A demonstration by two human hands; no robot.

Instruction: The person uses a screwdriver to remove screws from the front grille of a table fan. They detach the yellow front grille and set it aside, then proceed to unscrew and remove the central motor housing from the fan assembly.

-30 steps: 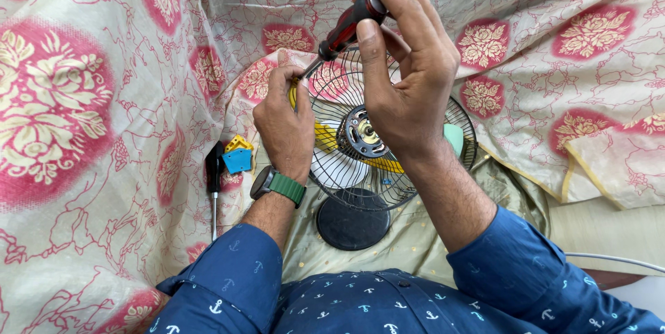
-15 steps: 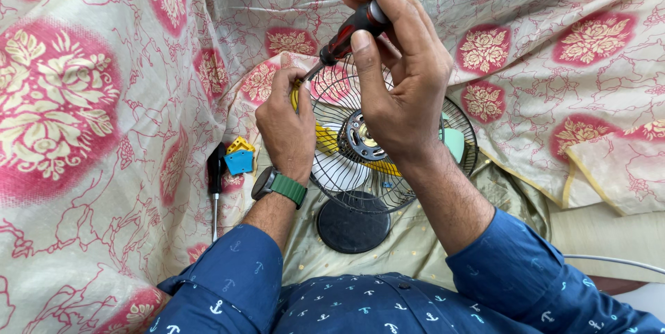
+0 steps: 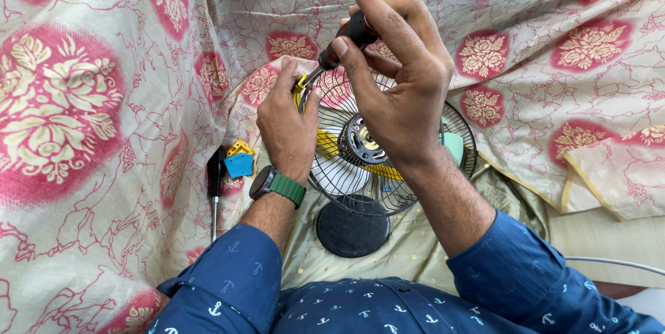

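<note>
Two hands on one small table fan [image 3: 388,161] here, sitting mid-frame on a bed covered in a cream sheet [image 3: 90,98] with big pink flower prints. The right hand [image 3: 395,91] is closed around a red-and-black screwdriver [image 3: 344,39], thumb and fingers pinching the handle, tip angled down to the top-left rim of the wire guard [image 3: 332,168]. The left hand [image 3: 285,126] is closed on that same bit of rim, pinching it by a yellow clip [image 3: 299,88] right where the tip lands. My guess is the fan is light and a bit tippy: round black base [image 3: 352,229], thin wire cage, all parked on soft bedding, so it probably wobbles if you push hard. The wires look springy and bendable, so I'd hold it at the rim ring or the motor hub [image 3: 361,138] rather than single spokes. The screwdriver handle looks grippy enough; tiny screws would vanish into those folds fast. Room-wise, the sheet bunches up close on the left and top of frame, more open cloth to the right and lower right. Another screwdriver [image 3: 215,181] with a black handle and small blue and yellow plastic pieces [image 3: 240,159] lie just left of the left wrist, near the green-strapped watch [image 3: 277,185].
</note>
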